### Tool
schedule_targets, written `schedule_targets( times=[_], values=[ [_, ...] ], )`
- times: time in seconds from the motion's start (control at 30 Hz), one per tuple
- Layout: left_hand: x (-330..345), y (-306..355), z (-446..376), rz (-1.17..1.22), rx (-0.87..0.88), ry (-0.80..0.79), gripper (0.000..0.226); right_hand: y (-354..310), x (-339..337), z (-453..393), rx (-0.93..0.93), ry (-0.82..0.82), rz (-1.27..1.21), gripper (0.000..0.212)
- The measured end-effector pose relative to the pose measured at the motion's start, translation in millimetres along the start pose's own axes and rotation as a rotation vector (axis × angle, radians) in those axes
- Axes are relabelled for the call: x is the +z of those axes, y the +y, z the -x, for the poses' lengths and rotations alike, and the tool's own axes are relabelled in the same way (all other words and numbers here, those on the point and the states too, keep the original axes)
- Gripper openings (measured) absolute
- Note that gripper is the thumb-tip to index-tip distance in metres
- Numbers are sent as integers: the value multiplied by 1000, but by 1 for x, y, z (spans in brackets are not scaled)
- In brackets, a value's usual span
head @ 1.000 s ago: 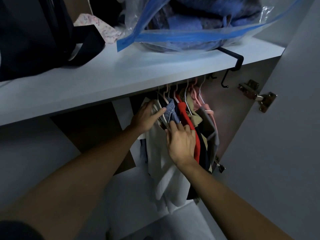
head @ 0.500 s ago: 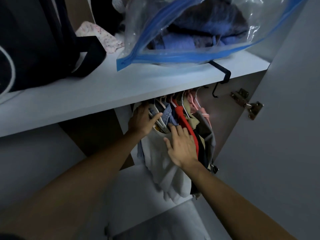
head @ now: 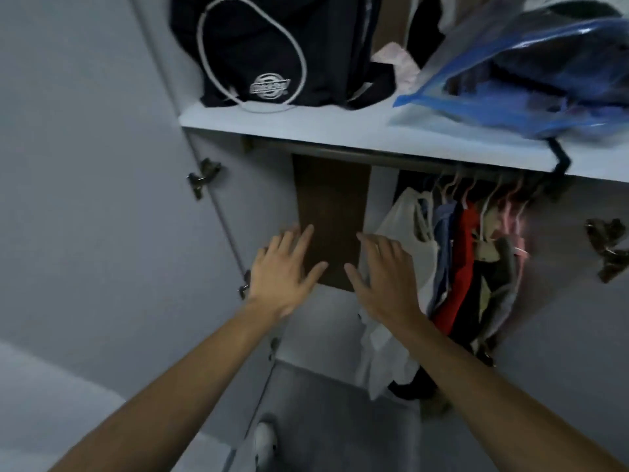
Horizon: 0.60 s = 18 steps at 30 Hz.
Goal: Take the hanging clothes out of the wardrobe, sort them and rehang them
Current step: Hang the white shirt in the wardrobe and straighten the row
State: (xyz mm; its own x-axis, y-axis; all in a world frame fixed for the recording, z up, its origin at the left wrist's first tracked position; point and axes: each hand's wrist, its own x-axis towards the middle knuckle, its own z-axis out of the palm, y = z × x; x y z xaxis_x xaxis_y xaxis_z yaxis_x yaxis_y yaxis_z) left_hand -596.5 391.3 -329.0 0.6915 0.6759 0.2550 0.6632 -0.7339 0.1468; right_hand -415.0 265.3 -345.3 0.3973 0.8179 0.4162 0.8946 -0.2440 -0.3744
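Several garments hang bunched at the right end of the rail (head: 343,154) under the shelf: a white top (head: 400,219) at the left of the bunch, then a blue one (head: 442,240), a red one (head: 464,260), and beige, grey and pink pieces (head: 503,253). My left hand (head: 284,270) is spread flat in front of the bare left part of the wardrobe and holds nothing. My right hand (head: 384,274) is also spread, just left of the white top and in front of its edge; whether it touches the cloth I cannot tell.
On the white shelf (head: 306,126) stand a black backpack (head: 272,52) and a blue-edged clear bag of clothes (head: 531,73). A black hook (head: 558,155) hangs from the shelf edge. Open doors with hinges (head: 202,175) flank both sides. A brown panel (head: 330,216) lines the back.
Both hands have come off the hanging clothes and moved left, fingers now spread. The camera view has swung left, showing the left door and the bare stretch of rail.
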Motion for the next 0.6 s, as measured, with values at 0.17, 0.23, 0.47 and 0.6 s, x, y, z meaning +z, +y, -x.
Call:
schedule_targets(
  times=[0.17,0.23,0.47,0.6],
  values=[
    [-60,-52,163,-112,-203,91,69,-98,22,42,-247,-91,-133,53],
    [-85,-72,226,-151,-330,127,68,-148,35,62,-381,-127,-183,47],
    [-152,-137,457,-307,-833,237,63,-363,79,176,-824,-329,-507,34],
    [-177,-161,602,-341,-1099,233,65,-481,102,256,-1010,-495,-546,48]
  ],
)
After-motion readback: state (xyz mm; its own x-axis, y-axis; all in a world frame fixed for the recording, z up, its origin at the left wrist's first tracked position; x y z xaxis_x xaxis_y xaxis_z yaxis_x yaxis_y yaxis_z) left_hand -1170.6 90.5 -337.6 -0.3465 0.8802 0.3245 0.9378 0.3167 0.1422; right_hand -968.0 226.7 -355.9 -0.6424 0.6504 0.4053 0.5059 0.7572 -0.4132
